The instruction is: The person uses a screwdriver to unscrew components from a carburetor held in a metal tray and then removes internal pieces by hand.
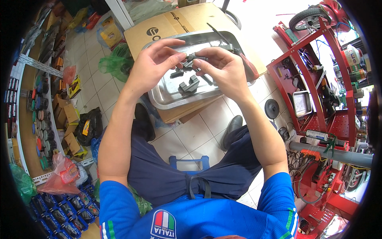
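Both hands are raised over a shiny metal tray [159, 104] in front of me. My left hand [151, 67] pinches one end of a small dark part [195, 57] between thumb and forefinger. The other end sits in the fingertips of my right hand [226, 68]. The part's exact kind is too small to make out. Below the hands, a dark grey notched block [188, 86] lies in the tray. A short black cylindrical piece [177, 73] lies close to it, with other dark pieces partly hidden by my fingers.
The tray rests on a cardboard box [185, 20]. A red-handled tool [250, 68] and a thin black rod [218, 32] lie at its right and far sides. Stocked shelves [39, 107] line the left. A red metal rack [294, 87] with tools stands right. A blue stool [189, 160] shows between my legs.
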### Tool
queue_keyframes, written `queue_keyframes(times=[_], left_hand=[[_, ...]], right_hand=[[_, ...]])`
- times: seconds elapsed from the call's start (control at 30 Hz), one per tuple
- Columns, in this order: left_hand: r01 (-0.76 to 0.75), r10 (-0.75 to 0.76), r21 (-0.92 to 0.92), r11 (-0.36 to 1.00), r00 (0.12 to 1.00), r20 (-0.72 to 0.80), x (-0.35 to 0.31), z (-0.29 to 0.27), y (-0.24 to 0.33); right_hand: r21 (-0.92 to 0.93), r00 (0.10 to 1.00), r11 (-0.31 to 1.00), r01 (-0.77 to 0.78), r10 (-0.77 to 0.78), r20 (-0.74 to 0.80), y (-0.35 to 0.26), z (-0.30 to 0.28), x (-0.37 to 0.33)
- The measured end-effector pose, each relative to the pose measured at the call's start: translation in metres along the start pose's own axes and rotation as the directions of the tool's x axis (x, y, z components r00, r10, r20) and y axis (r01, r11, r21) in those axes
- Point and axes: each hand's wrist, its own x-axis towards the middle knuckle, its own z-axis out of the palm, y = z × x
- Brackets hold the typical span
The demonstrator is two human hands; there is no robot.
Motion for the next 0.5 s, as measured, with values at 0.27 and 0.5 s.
queue_keyframes(times=[0.27, 0.5], left_hand=[[-0.089, 0.09, 0.062, 0.994, 0.996, -0.016, -0.0016, 0.0028, -0.002], [0.014, -0.014, 0.007, 1.0, 1.0, -0.009, 0.0006, -0.0021, -0.004]], right_hand=[[-0.005, 1.0, 1.0, 0.01, -0.01, -0.001, 0.0009, -0.0006, 0.0003], [0.012, 1.0, 1.0, -0.003, 0.003, 0.0, 0.0029, -0.0006, 0.0007]])
